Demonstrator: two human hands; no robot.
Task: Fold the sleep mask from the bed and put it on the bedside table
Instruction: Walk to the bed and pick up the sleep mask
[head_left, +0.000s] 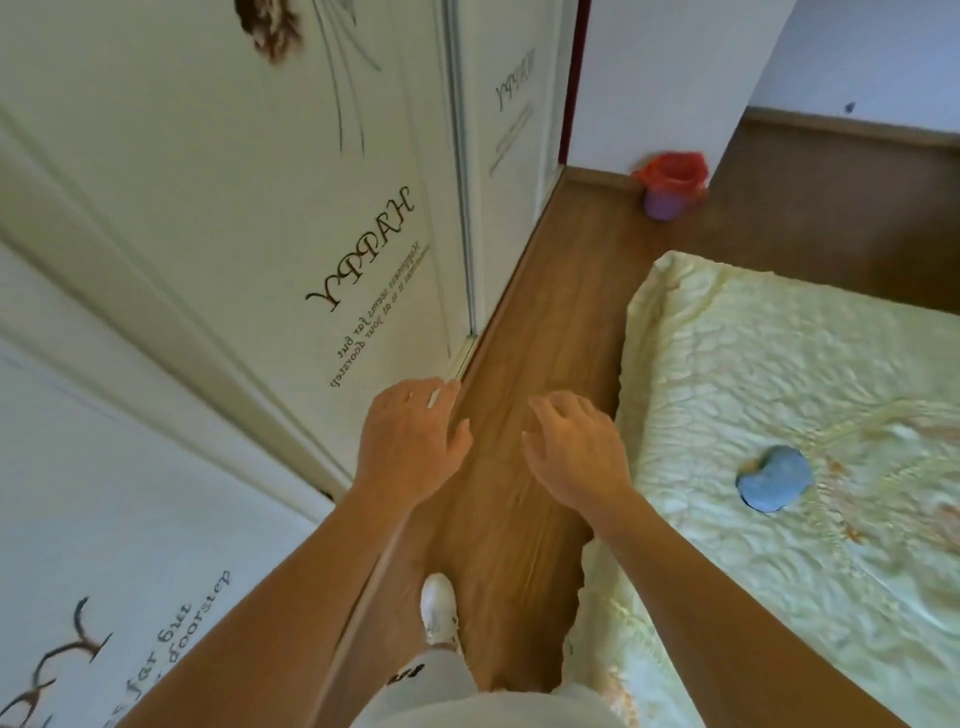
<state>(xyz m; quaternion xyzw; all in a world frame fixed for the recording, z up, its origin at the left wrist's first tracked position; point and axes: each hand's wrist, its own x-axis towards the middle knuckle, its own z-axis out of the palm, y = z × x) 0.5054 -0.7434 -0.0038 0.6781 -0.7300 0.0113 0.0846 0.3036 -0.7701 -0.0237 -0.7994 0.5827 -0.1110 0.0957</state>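
I judge the task barely begun: the blue sleep mask (775, 479) lies unfolded on the bed (779, 364), untouched, and I see no desk. My left hand (410, 441) and right hand (576, 452) hover over the floor (524, 322), fingers spread and empty, well left of the mask.

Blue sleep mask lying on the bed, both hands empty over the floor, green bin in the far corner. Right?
One thing is off: the bin in the far corner is purple with a red bag lining it, not green. The head view shows this. The rest holds: the blue sleep mask lies on the bed, and the left hand and right hand are both empty over the floor.
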